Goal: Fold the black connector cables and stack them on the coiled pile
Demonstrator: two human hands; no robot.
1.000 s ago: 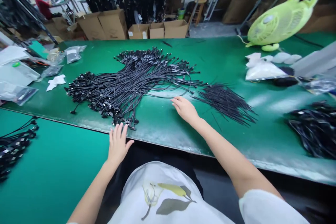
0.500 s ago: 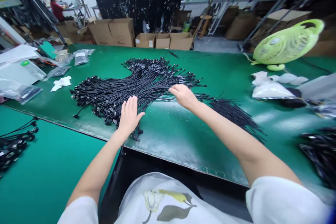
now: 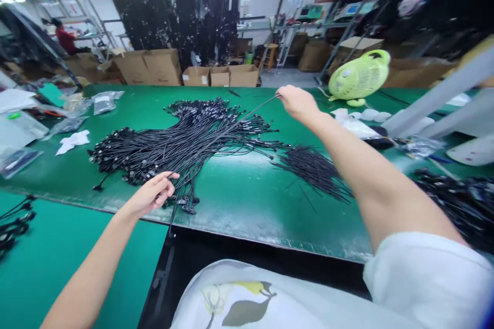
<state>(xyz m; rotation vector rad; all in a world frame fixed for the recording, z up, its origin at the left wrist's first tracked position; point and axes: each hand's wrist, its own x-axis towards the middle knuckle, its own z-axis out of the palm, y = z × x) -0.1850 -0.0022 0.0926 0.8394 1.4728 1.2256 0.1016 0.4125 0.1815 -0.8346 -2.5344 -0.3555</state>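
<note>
A big fan-shaped pile of black cables (image 3: 181, 139) with small connectors lies on the green table (image 3: 247, 200). My right hand (image 3: 295, 103) is raised above the table, fingers pinched on the far end of one black cable (image 3: 231, 126) that runs taut down to my left hand. My left hand (image 3: 152, 195) sits at the pile's near edge, fingers closed on the same cable's connector end. A smaller bundle of thin black ties (image 3: 312, 167) lies right of the pile.
A green desk fan (image 3: 358, 79) and white bags (image 3: 357, 121) stand at the back right. More black cables (image 3: 459, 200) lie far right and others (image 3: 11, 223) far left. Plastic bags (image 3: 23, 128) and cardboard boxes (image 3: 219, 74) sit behind. A person in red (image 3: 64, 38) works far back.
My right hand rose from the pile and moved right, drawing one cable out taut. My left hand went from flat on the pile to a pinch on the cable's near end.
</note>
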